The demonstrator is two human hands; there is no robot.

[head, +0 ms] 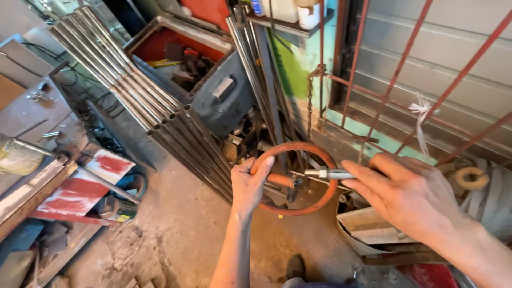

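1. Right now the left hand (249,184) has its fingers closed around the left side of a rusty orange handwheel (296,178), thumb lying up along the rim. The wheel stands upright in front of the person, low over the concrete floor (181,234).

2. Meanwhile the right hand (410,194) has its fingers closed on a slim metal tool (329,173), which lies level and points left across the wheel toward its hub (294,182). Whether the tip touches the hub I cannot tell.

3. An orange spoke (278,180) runs from the rim near the left hand to the hub; the tool's grey head sits just above and right of that junction.

4. To do this well, I judge the left hand should brace the rim hard so the wheel cannot turn while the tool works, and the tool should stay square to the hub rather than angled, so it does not slip off.

5. A bundle of steel tubes (133,90) leans just left of the wheel, and flat steel bars (261,74) stand behind it. A red barred gate (394,80) with a hanging chain (310,101) is to the right, so elbow room looks tight.

6. Scrap pieces lie in a tub (368,229) under the right hand.
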